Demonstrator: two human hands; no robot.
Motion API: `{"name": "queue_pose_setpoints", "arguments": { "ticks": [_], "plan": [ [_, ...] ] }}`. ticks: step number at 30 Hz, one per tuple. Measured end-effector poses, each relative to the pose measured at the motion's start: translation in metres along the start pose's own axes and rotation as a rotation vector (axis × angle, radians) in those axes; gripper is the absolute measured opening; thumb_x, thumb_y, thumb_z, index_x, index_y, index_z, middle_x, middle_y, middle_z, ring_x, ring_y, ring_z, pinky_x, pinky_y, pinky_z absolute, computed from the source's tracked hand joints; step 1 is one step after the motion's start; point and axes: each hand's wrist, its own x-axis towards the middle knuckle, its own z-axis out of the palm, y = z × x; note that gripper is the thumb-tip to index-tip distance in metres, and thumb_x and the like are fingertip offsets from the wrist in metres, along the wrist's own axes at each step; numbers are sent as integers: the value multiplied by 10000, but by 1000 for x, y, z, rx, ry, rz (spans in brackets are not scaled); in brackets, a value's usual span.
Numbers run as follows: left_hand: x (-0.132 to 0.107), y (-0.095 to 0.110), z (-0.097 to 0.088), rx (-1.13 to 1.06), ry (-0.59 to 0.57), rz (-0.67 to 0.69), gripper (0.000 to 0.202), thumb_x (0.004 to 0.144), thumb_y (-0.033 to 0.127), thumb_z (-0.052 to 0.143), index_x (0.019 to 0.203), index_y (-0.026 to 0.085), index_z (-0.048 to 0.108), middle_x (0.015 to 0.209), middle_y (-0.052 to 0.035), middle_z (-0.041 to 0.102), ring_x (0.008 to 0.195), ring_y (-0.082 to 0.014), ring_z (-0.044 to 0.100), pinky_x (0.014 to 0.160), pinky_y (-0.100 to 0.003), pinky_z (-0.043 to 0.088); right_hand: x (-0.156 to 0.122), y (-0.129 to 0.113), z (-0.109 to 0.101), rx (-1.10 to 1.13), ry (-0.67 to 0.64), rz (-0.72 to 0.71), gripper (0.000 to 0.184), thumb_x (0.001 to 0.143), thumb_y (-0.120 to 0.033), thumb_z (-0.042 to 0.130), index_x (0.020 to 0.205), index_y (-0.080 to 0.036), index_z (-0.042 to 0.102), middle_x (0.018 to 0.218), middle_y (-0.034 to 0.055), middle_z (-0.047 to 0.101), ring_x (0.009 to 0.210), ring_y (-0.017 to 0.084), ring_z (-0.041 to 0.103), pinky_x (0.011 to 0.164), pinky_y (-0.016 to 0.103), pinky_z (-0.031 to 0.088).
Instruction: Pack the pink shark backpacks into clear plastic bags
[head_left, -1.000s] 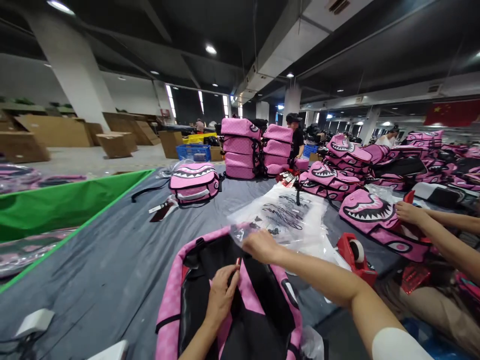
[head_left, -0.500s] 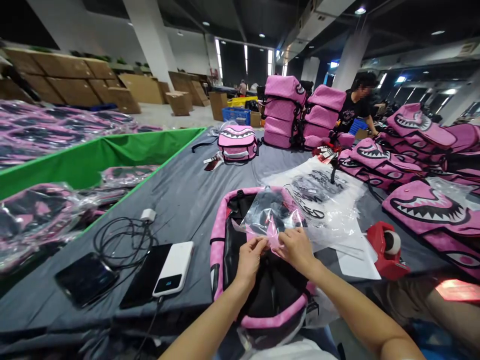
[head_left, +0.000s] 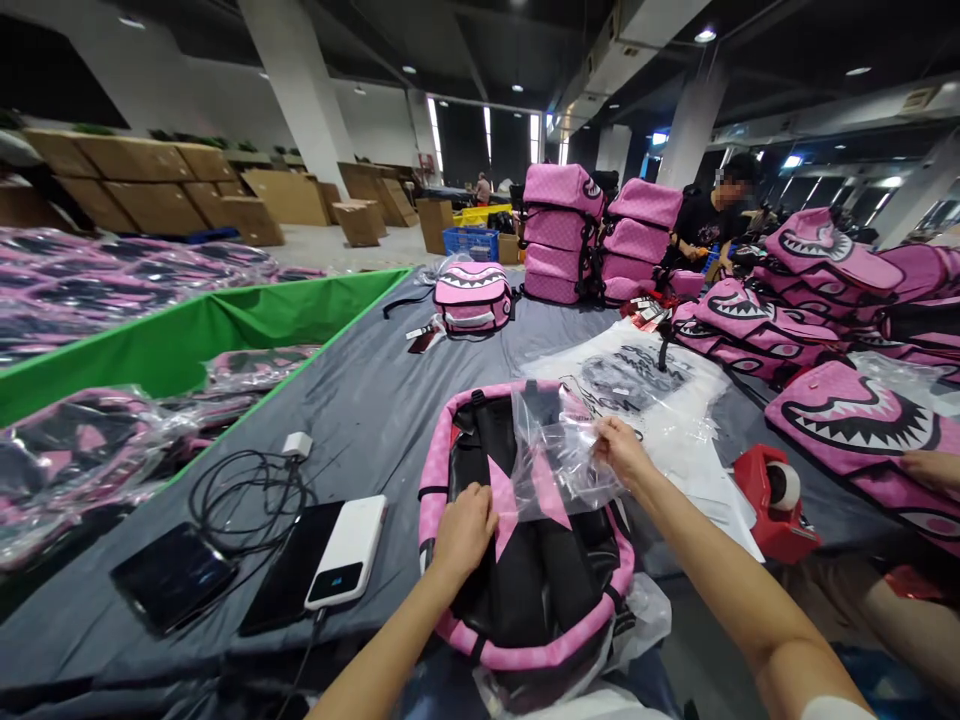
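Lying with its straps upward in the lower centre of the frame, the pink and black backpack (head_left: 525, 575) is on the grey cloth (head_left: 382, 430) of the table. Its long axis goes from the top of the frame towards the bottom, leaning a little, so that the far end is slightly to the left and the near end slightly to the right. The pink edge makes a rounded outline around the black back side.

The right hand (head_left: 621, 450), right of the centre, is closed on the edge of a clear plastic bag (head_left: 559, 465), and this bag spreads leftward over the upper part of the backpack. The left hand (head_left: 466, 525) rests on the backpack's left half with curled fingers; whether it grips something, I cannot tell.

Half a second ago, both hands were close together, pinching the plastic above the backpack. Now they are apart: the right one has moved up and to the right with the plastic, and the left one has gone down to the left, off the plastic. The backpack has stayed in nearly the same place.

At the right edge, another person's hand (head_left: 930, 468) has appeared at a shark-mouth backpack (head_left: 840, 420). A red tape dispenser (head_left: 769, 530) stands to the left of it.
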Motion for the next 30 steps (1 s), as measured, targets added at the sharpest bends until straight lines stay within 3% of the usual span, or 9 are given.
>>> {"name": "queue_pose_setpoints", "arguments": {
  "ticks": [3, 6, 9, 12, 17, 20, 24, 27, 30],
  "plan": [
    [-13, 19, -10, 228, 414, 284, 447, 871, 102, 587, 1313, 168, 569, 1405, -194, 582, 1289, -305, 573, 1057, -465, 447, 0, -2, 9, -130, 82, -154, 310, 869, -537, 560, 788, -249, 479, 597, -61, 516, 532, 137, 491, 549, 249, 404],
    [-16, 62, -11, 264, 721, 596, 669, 890, 109, 612, 1510, 221, 386, 1495, -175, 523, 1426, -289, 457, 1194, -503, 310, -21, -7, 30, -468, 71, -498, 211, 958, -402, 468, 888, -237, 579, 715, -15, 589, 652, 161, 554, 645, 267, 423],
    [-2, 87, -8, 243, 722, 597, 684, 901, 117, 561, 1543, 149, 327, 1450, -200, 568, 1399, -303, 487, 1188, -511, 299, -47, -16, 46, -782, -15, -813, 212, 997, -295, 447, 984, -216, 643, 871, 45, 661, 754, 164, 614, 650, 251, 405],
    [15, 72, -12, 245, 643, 428, 548, 900, 124, 511, 1447, 118, 474, 1316, -186, 667, 1220, -309, 608, 1127, -514, 345, -66, -21, 43, -1037, 4, -986, 155, 987, -273, 527, 995, -210, 668, 885, 54, 673, 749, 152, 622, 598, 244, 356],
    [9, 9, -39, 177, 621, 305, 311, 898, 114, 471, 1076, 181, 717, 973, -96, 759, 935, -267, 662, 933, -442, 447, -84, 3, 1, -1347, -21, -843, 114, 855, -112, 633, 873, -223, 653, 772, 13, 672, 646, 151, 588, 522, 276, 264],
    [-8, -9, -51, 140, 693, 248, 280, 925, 168, 481, 1016, 206, 743, 969, -89, 747, 933, -280, 637, 861, -433, 448, -94, 16, -21, -1352, -5, -770, 171, 825, -63, 614, 755, -218, 599, 720, 12, 652, 673, 178, 593, 560, 286, 335],
    [-26, 16, -53, 68, 634, 216, 265, 959, 260, 508, 968, 220, 769, 937, -88, 689, 882, -267, 598, 784, -405, 440, -114, -1, -10, -1021, 24, -862, 60, 909, -248, 610, 956, -212, 602, 900, 52, 675, 860, 222, 623, 767, 339, 483],
    [-32, 47, -53, 33, 559, 294, 263, 987, 262, 504, 1045, 227, 758, 951, -69, 686, 915, -249, 603, 872, -420, 429, -124, -20, 19, -944, -44, -920, 506, 844, -402, 696, 1275, -183, 548, 1157, 122, 665, 1085, 283, 596, 946, 430, 479],
    [-36, 52, -59, 37, 624, 367, 263, 1003, 211, 490, 1137, 197, 716, 938, -58, 707, 912, -231, 622, 975, -443, 400, -117, -22, 29, -1089, 18, -955, 356, 829, -275, 688, 1172, -211, 616, 1192, 109, 675, 1130, 290, 577, 1039, 464, 414]
  ]
}}
